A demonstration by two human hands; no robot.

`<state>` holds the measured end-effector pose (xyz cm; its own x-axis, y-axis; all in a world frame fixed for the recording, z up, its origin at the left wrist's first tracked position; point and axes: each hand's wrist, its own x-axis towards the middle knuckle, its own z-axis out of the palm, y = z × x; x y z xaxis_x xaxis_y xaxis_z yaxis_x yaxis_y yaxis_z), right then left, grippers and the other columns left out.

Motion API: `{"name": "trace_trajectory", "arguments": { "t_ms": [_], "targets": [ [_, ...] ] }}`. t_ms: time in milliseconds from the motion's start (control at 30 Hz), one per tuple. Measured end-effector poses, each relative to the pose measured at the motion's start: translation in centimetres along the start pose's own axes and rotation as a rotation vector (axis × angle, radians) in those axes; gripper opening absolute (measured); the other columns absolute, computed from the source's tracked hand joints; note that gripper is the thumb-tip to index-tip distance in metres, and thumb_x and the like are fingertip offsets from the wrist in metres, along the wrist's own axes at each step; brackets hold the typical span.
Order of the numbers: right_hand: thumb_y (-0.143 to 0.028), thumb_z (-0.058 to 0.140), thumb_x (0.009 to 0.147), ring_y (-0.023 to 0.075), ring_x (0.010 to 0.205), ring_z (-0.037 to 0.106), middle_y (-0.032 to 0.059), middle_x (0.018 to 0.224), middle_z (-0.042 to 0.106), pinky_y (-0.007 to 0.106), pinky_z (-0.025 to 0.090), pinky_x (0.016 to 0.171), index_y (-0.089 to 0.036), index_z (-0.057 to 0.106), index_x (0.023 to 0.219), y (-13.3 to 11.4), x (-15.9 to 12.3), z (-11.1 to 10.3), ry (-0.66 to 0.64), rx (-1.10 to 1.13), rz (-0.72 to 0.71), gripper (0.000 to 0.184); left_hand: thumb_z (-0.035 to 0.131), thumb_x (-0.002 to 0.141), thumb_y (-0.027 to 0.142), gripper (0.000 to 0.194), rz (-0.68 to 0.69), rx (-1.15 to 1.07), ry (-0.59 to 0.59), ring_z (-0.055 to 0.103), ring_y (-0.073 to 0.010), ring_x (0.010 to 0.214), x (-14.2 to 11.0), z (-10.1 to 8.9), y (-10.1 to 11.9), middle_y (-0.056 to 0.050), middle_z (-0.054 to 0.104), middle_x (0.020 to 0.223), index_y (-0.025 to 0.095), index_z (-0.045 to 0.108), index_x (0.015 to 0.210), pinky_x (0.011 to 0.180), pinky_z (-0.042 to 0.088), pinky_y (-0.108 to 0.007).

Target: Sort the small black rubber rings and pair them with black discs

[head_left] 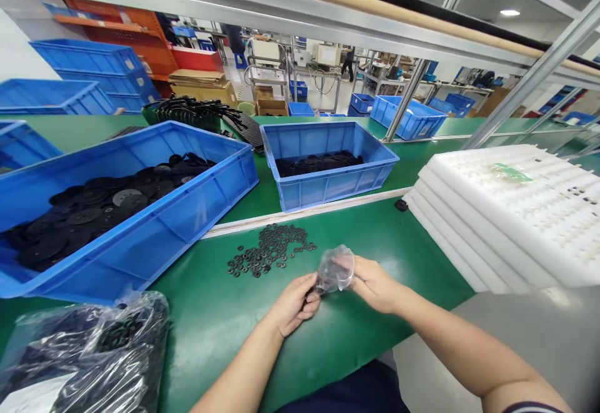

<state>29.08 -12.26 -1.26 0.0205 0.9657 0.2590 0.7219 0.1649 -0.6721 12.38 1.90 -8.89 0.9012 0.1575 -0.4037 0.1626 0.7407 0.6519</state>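
A small clear plastic bag (335,268) is held up in front of me over the green work surface. My left hand (295,307) pinches its lower left end, where something dark shows between the fingers, too small to make out. At the wide mouth of the bag, my right hand (375,285) grips the rim, its fingertips partly behind or inside the film. Just beyond the hands, many small black rings (274,247) lie loose in a flat heap on the green table (220,332).
Blue bins with black discs (197,207) and dark parts (337,191) stand behind the rings. White foam trays (450,225) are stacked at right, a black ring-like part (401,205) beside them. A plastic bag of dark parts (117,363) lies front left. A metal frame (412,97) crosses overhead.
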Motion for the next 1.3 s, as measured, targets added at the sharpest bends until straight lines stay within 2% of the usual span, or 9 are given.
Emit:
{"name": "trace_trajectory", "arguments": {
  "t_ms": [100,200,300,400,667,967,1033,1167,1300],
  "targets": [
    [-0.039,0.037,0.097,0.0221,0.109,0.061,0.0107,0.115,0.066,0.038,0.046,0.096,-0.020,0.061,0.124,1.8,-0.2,0.3,-0.015,0.077,0.174,0.040,0.070,0.071,0.053,0.045,0.076,0.118,0.179,0.022,-0.0021,0.038,0.1,0.2,0.6,0.011,0.029,0.052,0.020,0.040,0.074,0.037,0.005,-0.015],
    [-0.040,0.044,0.093,0.0180,0.078,0.065,0.0069,0.084,0.070,0.031,0.053,0.072,-0.017,0.064,0.119,4.2,-0.4,1.2,0.005,0.278,0.383,0.040,0.070,0.068,0.057,0.047,0.123,0.327,0.346,0.021,-0.0026,0.036,0.6,0.6,1.0,0.012,0.028,0.046,0.020,0.041,0.067,0.037,0.008,-0.017],
    [-0.041,0.057,0.085,0.0121,0.054,0.057,0.0020,0.067,0.064,0.022,0.045,0.049,-0.012,0.064,0.117,6.4,-0.3,2.2,0.033,0.494,0.563,0.044,0.071,0.063,0.060,0.051,0.128,0.489,0.434,0.022,-0.0029,0.036,1.5,1.1,1.0,0.010,0.031,0.042,0.020,0.041,0.062,0.038,0.010,-0.017],
    [-0.035,0.064,0.077,0.0100,0.048,0.053,-0.0006,0.061,0.061,0.020,0.041,0.043,-0.011,0.067,0.111,7.5,-0.2,2.7,0.012,0.556,0.635,0.041,0.070,0.061,0.064,0.054,0.117,0.584,0.494,0.023,-0.0032,0.036,2.2,1.6,0.9,0.010,0.030,0.041,0.020,0.040,0.059,0.038,0.011,-0.018],
    [-0.032,0.060,0.080,0.0106,0.045,0.057,-0.0016,0.054,0.060,0.020,0.048,0.044,-0.012,0.067,0.093,7.9,0.2,2.7,-0.049,0.604,0.660,0.026,0.063,0.066,0.071,0.056,0.097,0.356,0.432,0.021,-0.0027,0.036,3.2,3.4,1.5,0.011,0.031,0.045,0.020,0.043,0.069,0.036,0.010,-0.017],
    [-0.024,0.046,0.086,0.0126,0.034,0.054,-0.0025,0.038,0.051,0.019,0.042,0.038,-0.014,0.061,0.076,7.9,2.0,1.7,-0.121,0.474,0.774,0.020,0.064,0.076,0.057,0.046,0.242,0.423,0.411,0.026,-0.0029,0.036,5.0,5.9,3.1,0.009,0.035,0.042,0.019,0.041,0.064,0.037,0.016,-0.016],
    [-0.022,0.048,0.084,0.0130,0.039,0.057,-0.0008,0.043,0.055,0.020,0.044,0.043,-0.015,0.061,0.075,8.2,2.1,1.6,-0.060,0.374,0.731,0.018,0.065,0.075,0.057,0.047,0.248,0.435,0.445,0.026,-0.0030,0.036,5.3,5.8,3.1,0.009,0.035,0.042,0.019,0.041,0.063,0.037,0.016,-0.016],
    [-0.019,0.052,0.081,0.0167,0.069,0.065,0.0066,0.073,0.069,0.026,0.049,0.067,-0.016,0.063,0.074,9.4,1.9,1.6,0.184,0.131,0.543,0.014,0.067,0.072,0.057,0.046,0.244,0.439,0.529,0.026,-0.0031,0.035,5.6,5.1,2.9,0.010,0.034,0.041,0.019,0.041,0.064,0.036,0.015,-0.016],
    [-0.020,0.050,0.081,0.0188,0.081,0.064,0.0084,0.086,0.069,0.030,0.050,0.077,-0.016,0.064,0.086,11.0,1.9,2.0,0.483,0.216,0.641,0.015,0.066,0.074,0.055,0.045,0.293,0.325,0.508,0.024,-0.0027,0.035,5.9,5.1,2.9,0.011,0.033,0.041,0.020,0.039,0.066,0.036,0.014,-0.015]
  ]
}}
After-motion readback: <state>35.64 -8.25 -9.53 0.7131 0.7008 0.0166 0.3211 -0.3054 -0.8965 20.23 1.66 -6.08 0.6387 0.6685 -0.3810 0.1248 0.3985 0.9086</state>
